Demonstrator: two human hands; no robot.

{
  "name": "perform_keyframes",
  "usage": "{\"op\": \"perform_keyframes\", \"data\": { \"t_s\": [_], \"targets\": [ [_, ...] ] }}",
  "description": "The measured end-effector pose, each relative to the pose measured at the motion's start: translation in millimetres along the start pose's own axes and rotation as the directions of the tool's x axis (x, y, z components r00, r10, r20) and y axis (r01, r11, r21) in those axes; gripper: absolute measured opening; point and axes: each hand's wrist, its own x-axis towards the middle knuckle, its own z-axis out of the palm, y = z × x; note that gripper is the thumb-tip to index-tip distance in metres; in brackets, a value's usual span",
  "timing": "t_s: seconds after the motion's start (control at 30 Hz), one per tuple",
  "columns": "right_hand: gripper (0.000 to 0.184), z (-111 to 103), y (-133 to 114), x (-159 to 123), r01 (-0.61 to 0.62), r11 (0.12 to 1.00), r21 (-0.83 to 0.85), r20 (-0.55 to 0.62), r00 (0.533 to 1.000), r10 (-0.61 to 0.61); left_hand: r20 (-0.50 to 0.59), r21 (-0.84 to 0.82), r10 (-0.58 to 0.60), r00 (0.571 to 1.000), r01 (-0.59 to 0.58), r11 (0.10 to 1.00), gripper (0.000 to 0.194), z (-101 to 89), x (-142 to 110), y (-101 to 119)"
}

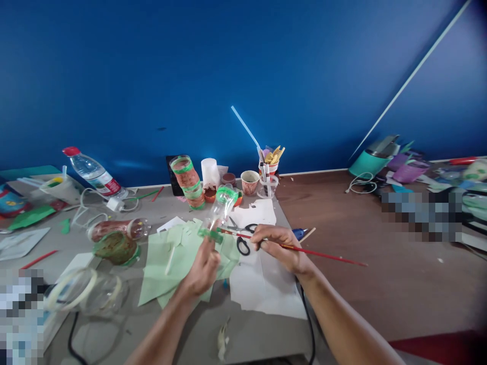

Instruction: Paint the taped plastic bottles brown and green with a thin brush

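Held up in my left hand (204,267) is a clear plastic bottle piece (219,212) with green bands at both ends. My right hand (280,246) grips a red paintbrush (335,257), its handle pointing out to the right. The brush tip is at the lower green band, close to my left fingers; whether it touches cannot be seen clearly. Below the hands lie light green paper sheets (155,271) and white paper (266,289). Black-handled scissors (243,247) rest on the paper, partly hidden behind the bottle piece and brush.
A painted bottle (188,180) stands behind, near a paper cup (250,182) and a cup of wooden utensils (272,163). Leftward are a red-capped water bottle (95,172), a green-brown painted piece (116,248) and clear plastic rings (72,289). A black cable (309,324) hangs at the table's right edge.
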Motion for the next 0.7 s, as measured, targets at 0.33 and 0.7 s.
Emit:
{"op": "perform_keyframes", "data": {
  "t_s": [0.33,0.7],
  "targets": [
    [0.019,0.8,0.0,0.1,0.005,1.0,0.01,0.01,1.0,-0.005,0.306,0.695,0.225,0.925,-0.378,0.611,0.073,2.4,-1.9,-10.6],
    [0.015,-6.2,0.3,-0.2,-0.05,0.993,-0.104,0.007,0.999,0.051,0.246,0.805,0.177,0.953,-0.303,0.509,0.072,-0.8,-0.8,-8.9]
  ]
}}
